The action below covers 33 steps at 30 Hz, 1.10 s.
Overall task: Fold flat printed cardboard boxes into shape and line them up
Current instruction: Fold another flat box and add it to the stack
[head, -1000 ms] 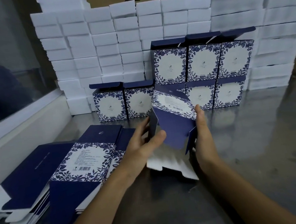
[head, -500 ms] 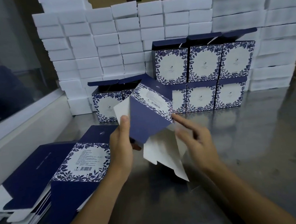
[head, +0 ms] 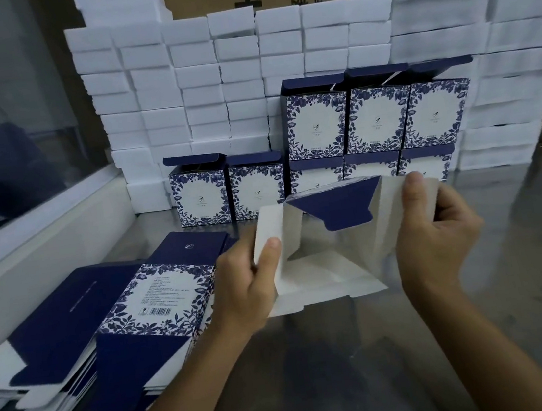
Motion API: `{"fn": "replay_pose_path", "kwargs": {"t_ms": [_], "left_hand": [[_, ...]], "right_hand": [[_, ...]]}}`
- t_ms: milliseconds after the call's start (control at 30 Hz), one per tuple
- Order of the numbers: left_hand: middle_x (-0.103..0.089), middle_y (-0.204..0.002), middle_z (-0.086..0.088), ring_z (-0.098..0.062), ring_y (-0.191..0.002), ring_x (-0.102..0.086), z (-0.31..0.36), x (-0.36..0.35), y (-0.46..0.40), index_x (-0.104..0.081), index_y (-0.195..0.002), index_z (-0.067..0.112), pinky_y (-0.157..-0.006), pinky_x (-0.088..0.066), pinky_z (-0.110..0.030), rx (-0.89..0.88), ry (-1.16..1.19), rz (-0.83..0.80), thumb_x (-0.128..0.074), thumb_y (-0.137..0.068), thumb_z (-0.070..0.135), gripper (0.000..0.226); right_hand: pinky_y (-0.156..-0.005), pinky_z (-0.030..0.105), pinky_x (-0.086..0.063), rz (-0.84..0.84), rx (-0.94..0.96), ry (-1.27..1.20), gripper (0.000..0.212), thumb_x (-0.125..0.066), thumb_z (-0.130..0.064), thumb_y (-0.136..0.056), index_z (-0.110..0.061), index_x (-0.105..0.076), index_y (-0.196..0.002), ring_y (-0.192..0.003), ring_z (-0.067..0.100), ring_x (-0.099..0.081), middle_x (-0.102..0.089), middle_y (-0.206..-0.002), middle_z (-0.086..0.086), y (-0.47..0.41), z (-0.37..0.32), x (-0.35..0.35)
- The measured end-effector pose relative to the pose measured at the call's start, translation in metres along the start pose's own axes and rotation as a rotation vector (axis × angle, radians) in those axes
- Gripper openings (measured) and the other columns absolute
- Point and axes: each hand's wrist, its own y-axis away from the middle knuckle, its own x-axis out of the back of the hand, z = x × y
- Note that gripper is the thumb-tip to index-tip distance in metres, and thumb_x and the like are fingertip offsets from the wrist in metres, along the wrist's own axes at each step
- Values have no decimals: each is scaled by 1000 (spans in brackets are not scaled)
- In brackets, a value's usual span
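Note:
I hold a half-opened cardboard box (head: 334, 252) above the metal table, its white inside facing me and a navy flap (head: 339, 208) folded down at the far edge. My left hand (head: 250, 280) grips its left wall, thumb on the white inside. My right hand (head: 435, 232) grips the right wall, thumb on top near the rim. A stack of flat printed blanks (head: 145, 311) lies at the left. Several folded blue-and-white boxes (head: 379, 118) stand in two tiers at the back, with two more (head: 201, 194) to their left.
White foam blocks (head: 197, 77) are stacked in a wall behind the boxes, with more (head: 499, 37) at the right. Brown cartons stand behind them. A white ledge (head: 42, 235) under a window runs along the left. The metal table (head: 486, 332) reflects light.
The box has turned from showing its navy outside to showing its white inside. My right hand, apart from it before, now grips its right wall; my left hand shifted to the left wall.

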Motion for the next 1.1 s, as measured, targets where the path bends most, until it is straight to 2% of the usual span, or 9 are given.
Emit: {"fn": "replay_pose_path", "kwargs": {"t_ms": [67,133,300,400,500,567,800,967,1100], "left_hand": [[-61,-70,22,4,-60,-55,1,0,-1,-51,-82,34,-49,-32,-9,-39,-25,41,-40,-94,41,18],[-57,-59,14,2,-56,-54,3,-1,-2,-47,-73,36,-46,-30,-8,-36,-31,92,-41,-95,40,24],[-66,-71,-9,-19,-66,-61,7,2,-7,-58,-76,29,-56,-48,-40,215,96,193,-48,-98,36,25],[-62,-63,4,-11,-54,-58,2,6,-12,-60,-77,23,-46,-45,-25,336,169,246,-49,-102,29,28],[-60,-64,-9,-7,-42,-53,-2,6,-14,-59,-81,17,-37,-41,-19,409,243,247,-47,-102,28,27],[-59,-62,-16,-11,-39,-53,-4,6,-14,-58,-82,13,-35,-41,-20,424,268,248,-46,-103,30,30],[-57,-47,-3,-13,-36,-53,-10,4,-11,-58,-83,13,-36,-42,-22,455,246,225,-45,-102,34,31],[-60,-50,-9,-17,-36,-55,-11,5,-12,-57,-83,14,-36,-41,-21,454,237,231,-43,-103,35,32],[-59,-49,-8,-18,-36,-55,-11,3,-12,-56,-81,14,-35,-40,-22,465,248,242,-44,-103,34,32]], "right_hand": [[-56,31,-42,15,-47,-19,9,-65,-20,-97,-21,-60,-89,-61,11,-50,-56,-66,-1,0,3,0],[-63,34,-46,-3,-105,-61,19,-66,-18,-96,-31,-53,-98,-67,19,-58,-65,-75,13,0,7,0],[-60,15,-44,-135,-164,1,27,-62,-30,-98,-25,-65,-72,-62,-3,-54,-65,-66,-16,0,19,-2],[-63,24,-55,-301,-484,-152,44,-51,-38,-102,-23,-78,-71,-77,10,-62,-71,-81,-7,2,24,-1],[-66,28,-51,-473,-682,-284,41,-47,-1,-97,-24,-80,-89,-81,19,-62,-70,-93,1,-1,31,2],[-63,26,-48,-583,-732,-330,65,-38,23,-81,-25,-78,-99,-76,17,-64,-71,-97,4,-2,36,6],[-69,19,-53,-869,-355,22,74,-48,35,-79,-29,-64,-113,-84,-2,-64,-60,-117,-5,7,44,11],[-76,24,-57,-944,-298,119,80,-53,32,-80,-36,-58,-122,-103,23,-62,-56,-129,4,3,46,15],[-81,29,-59,-979,-299,178,58,-82,-13,-81,-37,-58,-128,-103,13,-64,-62,-119,-8,7,43,14]]}}
